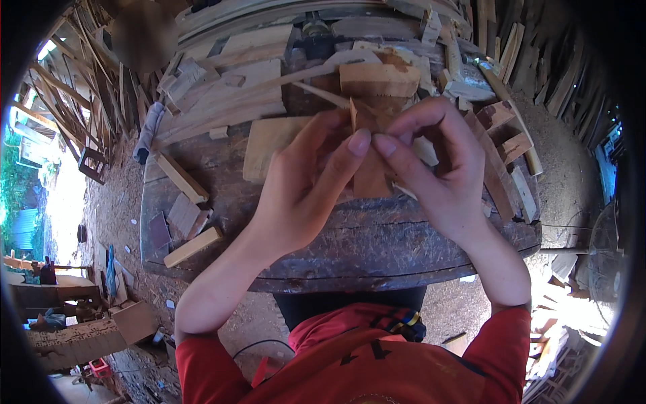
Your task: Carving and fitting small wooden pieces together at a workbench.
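Note:
My left hand [303, 175] and my right hand [441, 158] meet above the middle of the worktable, thumbs almost touching. Both pinch a thin brown piece [362, 116] that looks like a folded bit of sandpaper; the fingers hide part of it. Just below the thumbs, a flat reddish-brown piece [371, 180] shows between the hands. Behind the fingertips lies a brown wooden block [378, 81]. A pale flat board [269, 149] rests on the table to the left, partly behind my left hand.
The worn dark wooden worktable [350, 250] curves along its near edge. Short wood sticks [193, 247] and offcuts lie at its left. Wood blocks [515, 147] sit at the right, and long planks [235, 94] at the back. Timber strips [518, 50] lean beyond.

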`<state>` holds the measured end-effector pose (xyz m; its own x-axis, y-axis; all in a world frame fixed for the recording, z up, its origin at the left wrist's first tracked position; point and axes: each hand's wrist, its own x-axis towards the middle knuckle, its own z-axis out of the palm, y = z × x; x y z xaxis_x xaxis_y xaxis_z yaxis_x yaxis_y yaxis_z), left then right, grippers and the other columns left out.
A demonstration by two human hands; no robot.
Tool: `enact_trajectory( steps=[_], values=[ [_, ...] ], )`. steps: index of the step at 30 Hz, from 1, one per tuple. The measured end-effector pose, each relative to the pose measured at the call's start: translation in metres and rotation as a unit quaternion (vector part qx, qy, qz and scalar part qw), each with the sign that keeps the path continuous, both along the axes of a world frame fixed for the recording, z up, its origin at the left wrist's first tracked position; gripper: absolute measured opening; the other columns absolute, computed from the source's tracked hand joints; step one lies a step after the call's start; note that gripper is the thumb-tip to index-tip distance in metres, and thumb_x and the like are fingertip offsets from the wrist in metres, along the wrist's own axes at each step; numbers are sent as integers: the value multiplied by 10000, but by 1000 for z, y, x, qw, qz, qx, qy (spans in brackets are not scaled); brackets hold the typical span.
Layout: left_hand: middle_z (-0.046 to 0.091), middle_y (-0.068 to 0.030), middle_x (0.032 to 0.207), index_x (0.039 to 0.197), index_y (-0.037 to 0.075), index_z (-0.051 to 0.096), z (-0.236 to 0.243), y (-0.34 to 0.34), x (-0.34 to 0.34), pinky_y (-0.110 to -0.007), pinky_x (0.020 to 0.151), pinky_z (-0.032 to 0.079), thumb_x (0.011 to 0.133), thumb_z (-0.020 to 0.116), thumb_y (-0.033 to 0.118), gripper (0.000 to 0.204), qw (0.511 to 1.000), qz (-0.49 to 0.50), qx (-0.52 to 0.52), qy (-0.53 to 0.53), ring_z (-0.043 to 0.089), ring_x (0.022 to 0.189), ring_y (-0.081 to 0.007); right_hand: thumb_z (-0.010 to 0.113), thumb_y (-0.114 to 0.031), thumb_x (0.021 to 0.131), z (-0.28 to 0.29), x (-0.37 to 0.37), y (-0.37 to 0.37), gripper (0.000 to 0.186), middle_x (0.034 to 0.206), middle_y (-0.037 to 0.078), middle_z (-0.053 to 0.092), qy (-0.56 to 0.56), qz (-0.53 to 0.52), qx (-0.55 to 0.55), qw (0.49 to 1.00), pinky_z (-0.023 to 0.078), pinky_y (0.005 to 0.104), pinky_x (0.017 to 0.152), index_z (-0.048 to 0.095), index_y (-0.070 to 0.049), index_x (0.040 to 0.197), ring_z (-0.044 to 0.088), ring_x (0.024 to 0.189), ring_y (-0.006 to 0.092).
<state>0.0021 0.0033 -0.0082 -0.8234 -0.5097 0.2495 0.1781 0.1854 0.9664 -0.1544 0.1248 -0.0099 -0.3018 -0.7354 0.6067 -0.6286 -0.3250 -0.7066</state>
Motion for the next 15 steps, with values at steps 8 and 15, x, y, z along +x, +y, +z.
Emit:
enact_trajectory(
  steps=[8,15],
  values=[
    [693,-101,933,1283,-57,535,-7,2,6,-274,718,531,1073,558,276,394,1000,3,18,-4,616,859,-78,762,-67,882,8,-1,-2,187,825,-9,579,-1,0,3,1000,461,242,737,643,-48,1024,538,785,90],
    [683,-83,946,1239,-38,566,-4,-1,4,-271,718,541,1081,532,301,375,1000,3,11,3,600,882,-67,738,-84,912,27,10,9,295,869,-4,593,6,-5,39,999,472,245,779,609,-46,1175,562,821,91]
  ],
)
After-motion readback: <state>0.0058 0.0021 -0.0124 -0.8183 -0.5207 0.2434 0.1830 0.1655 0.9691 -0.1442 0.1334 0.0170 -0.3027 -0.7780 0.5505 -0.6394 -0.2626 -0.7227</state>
